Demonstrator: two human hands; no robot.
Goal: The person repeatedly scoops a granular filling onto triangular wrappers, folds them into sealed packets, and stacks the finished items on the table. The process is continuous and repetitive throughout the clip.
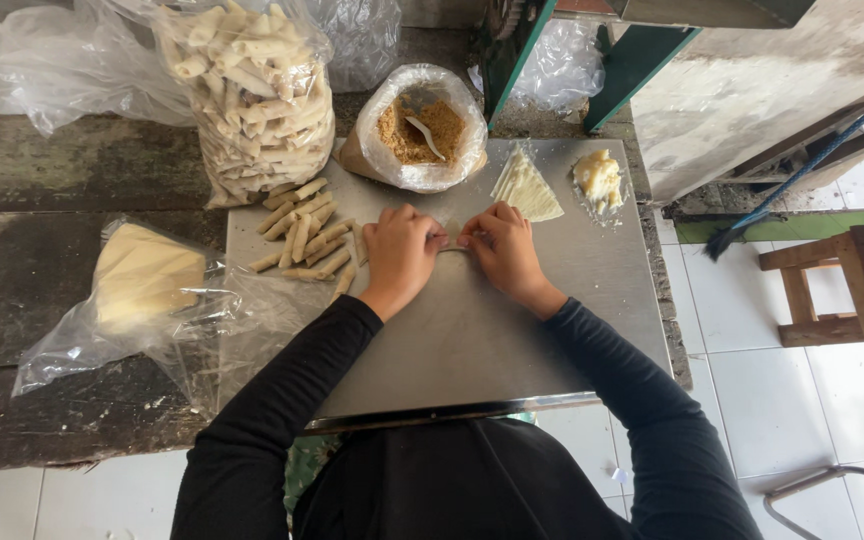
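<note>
Two hands are pinching one small roll (452, 246) on the metal surface (512, 330); your left hand (399, 255) and right hand (505, 250) are curling knuckles-up, fingertips closing on its ends. Squeezing unevenly is likely risking a split wrapper, with filling leaking out. Finished rolls (304, 240) are lying just left.
</note>
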